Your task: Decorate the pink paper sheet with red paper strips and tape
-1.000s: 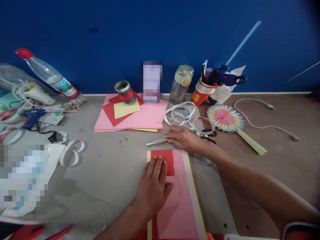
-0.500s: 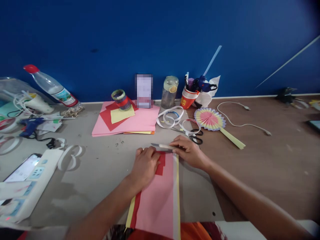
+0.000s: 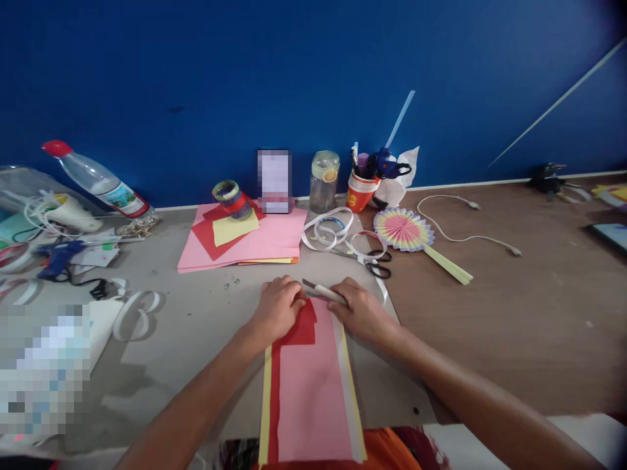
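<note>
Layered pink, red, white and yellow paper (image 3: 313, 398) lies lengthwise before me, its near end over the table edge. On its far end rests a smaller red paper piece (image 3: 300, 331). My left hand (image 3: 277, 310) is closed at the upper left corner, its thumb and fingers pinching the red paper there. In my right hand (image 3: 362, 307) is a white-handled craft knife (image 3: 327, 292), its blade pointing left toward my left fingers. The right fingers also rest at the upper right corner of the paper; whether they grip it, I cannot tell.
Beyond my hands are scissors (image 3: 379, 267), white ribbon loops (image 3: 328, 235), a folded paper fan (image 3: 404, 230) and a pink paper stack (image 3: 284, 241) bearing tape rolls (image 3: 235, 199). A red cup (image 3: 361, 191) of tools and a bottle (image 3: 323, 183) stand by the wall. A glue gun (image 3: 61, 254) lies left.
The layered paper has turned straighter, and more of the small red piece shows. My left hand has shifted slightly left; the knife in my right hand now slants down to the right.
</note>
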Available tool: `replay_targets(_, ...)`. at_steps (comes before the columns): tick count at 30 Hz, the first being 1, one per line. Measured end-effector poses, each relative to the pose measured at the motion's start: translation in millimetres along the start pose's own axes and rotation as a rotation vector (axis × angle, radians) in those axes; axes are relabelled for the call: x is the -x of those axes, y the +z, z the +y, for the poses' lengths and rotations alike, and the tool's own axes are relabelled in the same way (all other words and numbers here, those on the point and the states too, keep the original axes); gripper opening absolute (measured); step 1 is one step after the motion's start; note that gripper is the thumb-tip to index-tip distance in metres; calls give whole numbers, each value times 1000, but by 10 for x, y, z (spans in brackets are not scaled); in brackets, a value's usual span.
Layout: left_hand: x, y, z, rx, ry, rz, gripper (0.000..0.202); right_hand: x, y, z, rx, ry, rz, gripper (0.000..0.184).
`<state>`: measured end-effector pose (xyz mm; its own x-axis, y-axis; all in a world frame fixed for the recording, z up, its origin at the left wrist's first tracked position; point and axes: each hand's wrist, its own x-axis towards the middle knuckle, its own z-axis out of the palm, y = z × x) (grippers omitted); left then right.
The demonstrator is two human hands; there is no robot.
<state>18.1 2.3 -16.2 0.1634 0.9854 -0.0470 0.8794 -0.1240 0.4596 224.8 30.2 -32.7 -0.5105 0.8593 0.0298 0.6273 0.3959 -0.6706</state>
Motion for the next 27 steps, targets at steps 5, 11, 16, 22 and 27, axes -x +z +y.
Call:
replay_targets(5,74,-271,-174,282,-111,20,7,-35,5,-22,189,30,-41,12)
replay_targets(11,153,-440,-308,555,-196,-13,14,-37,-3,-31,215,20,-52,15)
replay_targets(16,129,-446,-273,478,-209,15,13,-40,-19,-33,199,22,-63,16)
replay_targets(22,35,-533,-637,389,-316,304,21,-35,-34,-61,180,84,-106,13)
replay_targets(27,178,-399,-784,212,-330,489,40,-14,-66,-118,183,126,-128,12)
